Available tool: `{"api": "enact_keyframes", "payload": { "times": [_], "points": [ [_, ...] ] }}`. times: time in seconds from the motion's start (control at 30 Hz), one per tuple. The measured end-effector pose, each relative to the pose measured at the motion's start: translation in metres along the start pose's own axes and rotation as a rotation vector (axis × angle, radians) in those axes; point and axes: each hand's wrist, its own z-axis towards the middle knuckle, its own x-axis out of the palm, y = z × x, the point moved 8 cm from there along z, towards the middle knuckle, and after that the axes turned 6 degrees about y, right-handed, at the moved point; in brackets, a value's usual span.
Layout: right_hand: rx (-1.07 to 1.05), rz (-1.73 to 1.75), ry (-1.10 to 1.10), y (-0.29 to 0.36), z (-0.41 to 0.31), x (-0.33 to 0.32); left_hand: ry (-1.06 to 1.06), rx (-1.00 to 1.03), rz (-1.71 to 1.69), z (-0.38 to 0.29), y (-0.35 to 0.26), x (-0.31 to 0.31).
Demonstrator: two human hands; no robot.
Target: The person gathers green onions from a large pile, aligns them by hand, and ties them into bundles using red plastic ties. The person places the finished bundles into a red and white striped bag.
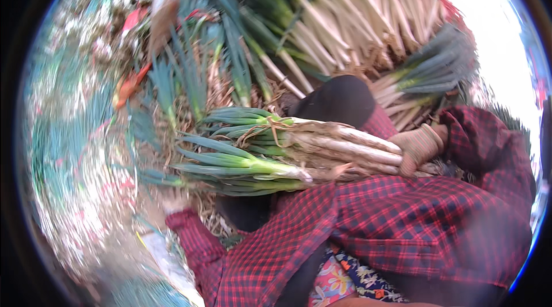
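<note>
A bundle of long green onions (345,143) lies across my lap, green leaves to the left and white stalks to the right. Dry, withered leaves cling around its middle. My right hand (416,148), in a striped knit glove, grips the white stalks near their root end. One shorter green onion (258,166) rests along the near side of the bundle. Away from the bundle, at lower left, my left hand (173,202) is a blur just past its red checked cuff; its fingers cannot be made out.
Beyond my dark-covered knee (340,98) is a large pile of green onions (345,26), with another bunch (435,63) at its right. Loose leafy onions (194,78) stand at left. Blurred onions and dry scraps cover the far-left ground, with a pale sheet (166,255) at lower left.
</note>
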Motion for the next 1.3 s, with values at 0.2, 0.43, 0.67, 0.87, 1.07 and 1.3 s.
{"api": "enact_keyframes", "payload": {
  "times": [0.2,0.43,0.67,0.87,1.07,1.3],
  "points": [
    [-0.176,0.253,-0.126,-0.045,-0.079,0.018,-0.042,-0.082,0.033,-0.042,0.04,0.003],
    [-0.799,0.515,-0.333,-0.151,-0.191,0.07,0.526,-0.103,0.311,-0.074,0.068,0.208],
    [-1.356,0.637,-0.942,-0.252,-0.282,0.077,1.029,-0.142,0.618,-0.147,0.148,0.468],
    [-1.506,0.708,-1.387,-0.357,-0.286,0.075,1.584,-0.318,0.698,-0.271,0.218,0.546],
    [-1.474,1.042,-1.699,-0.472,-0.204,0.01,1.222,-0.289,0.976,-0.272,0.23,0.5],
    [-1.397,1.664,-1.413,-0.526,-0.119,0.018,0.999,-0.428,0.934,-0.236,0.238,0.436]
  ]
}}
